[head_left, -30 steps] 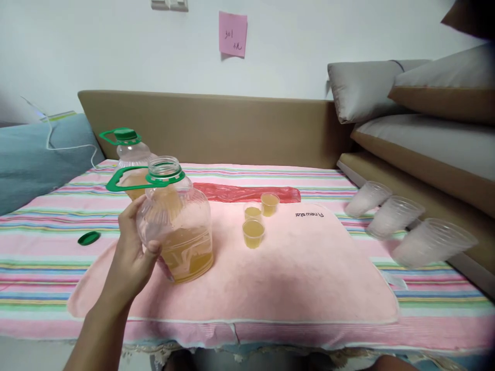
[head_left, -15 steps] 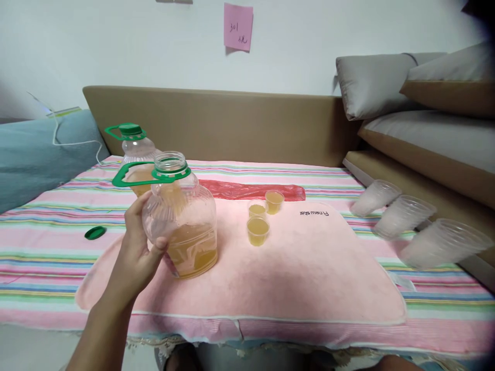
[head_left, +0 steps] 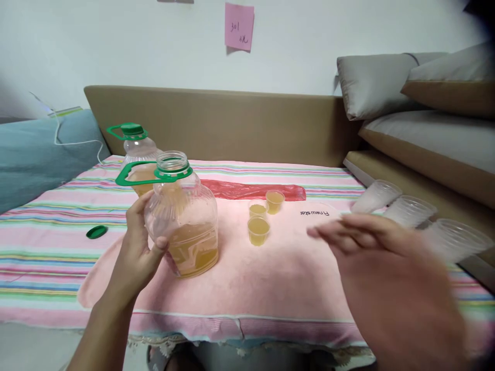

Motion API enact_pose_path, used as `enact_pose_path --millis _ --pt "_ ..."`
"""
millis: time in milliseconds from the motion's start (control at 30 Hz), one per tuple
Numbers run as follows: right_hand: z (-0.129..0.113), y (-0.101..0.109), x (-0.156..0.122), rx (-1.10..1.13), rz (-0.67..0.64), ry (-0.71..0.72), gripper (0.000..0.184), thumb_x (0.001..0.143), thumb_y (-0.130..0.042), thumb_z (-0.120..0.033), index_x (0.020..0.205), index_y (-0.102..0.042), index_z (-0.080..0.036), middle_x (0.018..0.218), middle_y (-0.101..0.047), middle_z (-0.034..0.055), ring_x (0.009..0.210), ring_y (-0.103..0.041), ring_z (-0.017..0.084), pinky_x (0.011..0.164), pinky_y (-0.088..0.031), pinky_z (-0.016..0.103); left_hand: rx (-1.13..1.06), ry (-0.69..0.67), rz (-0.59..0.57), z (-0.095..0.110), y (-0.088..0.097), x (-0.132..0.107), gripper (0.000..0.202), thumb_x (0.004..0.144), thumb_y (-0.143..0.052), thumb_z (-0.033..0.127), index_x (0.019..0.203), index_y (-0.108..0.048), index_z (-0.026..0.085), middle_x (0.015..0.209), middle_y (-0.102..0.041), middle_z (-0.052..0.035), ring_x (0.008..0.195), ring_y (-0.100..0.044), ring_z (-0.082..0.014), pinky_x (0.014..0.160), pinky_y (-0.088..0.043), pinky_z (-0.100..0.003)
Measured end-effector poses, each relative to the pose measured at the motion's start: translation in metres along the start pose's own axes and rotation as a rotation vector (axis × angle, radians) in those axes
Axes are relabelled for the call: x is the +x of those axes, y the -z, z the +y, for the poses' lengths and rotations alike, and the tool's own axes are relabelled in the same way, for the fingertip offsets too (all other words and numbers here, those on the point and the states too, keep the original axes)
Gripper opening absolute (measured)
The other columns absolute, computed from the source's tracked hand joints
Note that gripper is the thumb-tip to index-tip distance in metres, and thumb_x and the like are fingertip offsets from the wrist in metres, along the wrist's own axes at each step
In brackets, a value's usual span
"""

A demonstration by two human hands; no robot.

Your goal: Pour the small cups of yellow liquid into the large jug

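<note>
Left hand (head_left: 139,247) grips open jug (head_left: 185,221) beside 3 cups (head_left: 258,230).

Writing I can read from here

The pink sticky note (head_left: 239,27) on the wall says "301" with a scrawl beneath I can't make out; my pink towel (head_left: 278,263) shows "Fi new star" upside down.

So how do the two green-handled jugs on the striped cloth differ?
The front jug has no cap, its mouth open; the rear jug has its green cap on. The left hand grips the front jug's side, while no hand touches the rear jug. The front jug stands on the pink towel; the rear jug stands behind it, partly hidden. Both are clear plastic with green handles and hold yellowish liquid.
</note>
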State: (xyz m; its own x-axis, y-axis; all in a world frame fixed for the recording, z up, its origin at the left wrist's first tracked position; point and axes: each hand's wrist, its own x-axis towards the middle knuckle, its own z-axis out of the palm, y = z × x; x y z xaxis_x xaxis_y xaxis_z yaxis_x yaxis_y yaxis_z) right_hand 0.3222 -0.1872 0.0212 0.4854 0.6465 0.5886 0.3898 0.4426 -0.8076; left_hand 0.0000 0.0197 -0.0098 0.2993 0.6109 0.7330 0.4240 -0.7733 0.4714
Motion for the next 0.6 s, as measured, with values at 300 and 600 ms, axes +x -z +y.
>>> enact_pose_path --millis 300,600 --pt "0.128 -0.054 0.010 -0.358 -0.278 -0.324 0.076 0.060 -0.090 -0.057 0.123 -0.067 -0.020 0.130 -0.067 0.0147 0.124 -0.062 0.039 0.111 -0.049 0.058 -0.085 0.001 0.097 -0.014 -0.006 0.001 0.101 0.087 -0.047 0.093 0.162 -0.041 0.027 0.157 -0.049 -0.0171 0.145 -0.050 -0.0448 0.121 -0.041 -0.065" --pt "0.138 -0.081 -0.002 -0.101 -0.169 -0.390 0.066 0.075 -0.089 -0.057 0.126 -0.067 -0.022 0.133 -0.068 0.0116 0.127 -0.062 0.035 0.113 -0.048 0.053 -0.390 0.059 0.122 0.000 -0.013 0.000 0.088 0.091 -0.055 0.086 0.162 -0.042 0.036 0.165 -0.048 -0.0087 0.155 -0.044 -0.0351 0.133 -0.034 -0.056"
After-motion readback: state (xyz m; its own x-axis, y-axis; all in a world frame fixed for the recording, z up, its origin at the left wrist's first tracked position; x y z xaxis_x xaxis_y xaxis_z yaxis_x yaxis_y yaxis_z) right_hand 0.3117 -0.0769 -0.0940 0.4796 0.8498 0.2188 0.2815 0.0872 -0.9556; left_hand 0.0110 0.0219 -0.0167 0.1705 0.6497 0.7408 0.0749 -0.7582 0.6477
